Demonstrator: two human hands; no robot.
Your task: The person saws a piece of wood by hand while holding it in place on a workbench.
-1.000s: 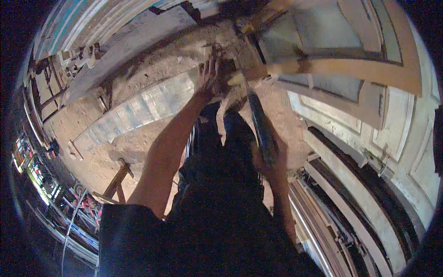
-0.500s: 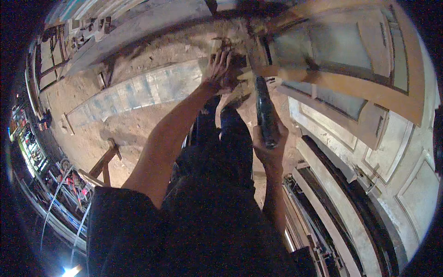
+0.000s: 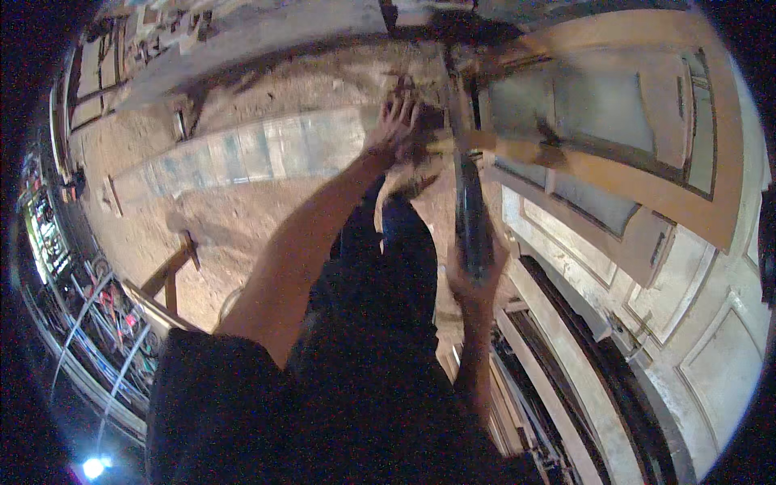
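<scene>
My left hand (image 3: 394, 129) reaches forward, its fingers spread and pressed down at the right end of a long, pale, stained board (image 3: 267, 153). What lies directly under the fingers is blurred and shadowed. My right hand (image 3: 478, 271) is wrapped round the near end of a long dark tool (image 3: 470, 202). The tool points away from me, to the right of my left hand, and narrows toward its far end. Blur hides its exact kind and whether its far end touches wood.
A wooden door or window frame with glass panes (image 3: 606, 113) stands at the right. Below it are white panelled doors (image 3: 719, 364) and stacked timber lengths (image 3: 566, 356). A small wooden stand (image 3: 170, 271) is on the dirt floor at the left, near cluttered tools (image 3: 105, 315).
My right hand and the dark tool have come back slightly toward me. My left hand has shifted a little right in the picture, still pressed down; the whole view has tilted slightly.
</scene>
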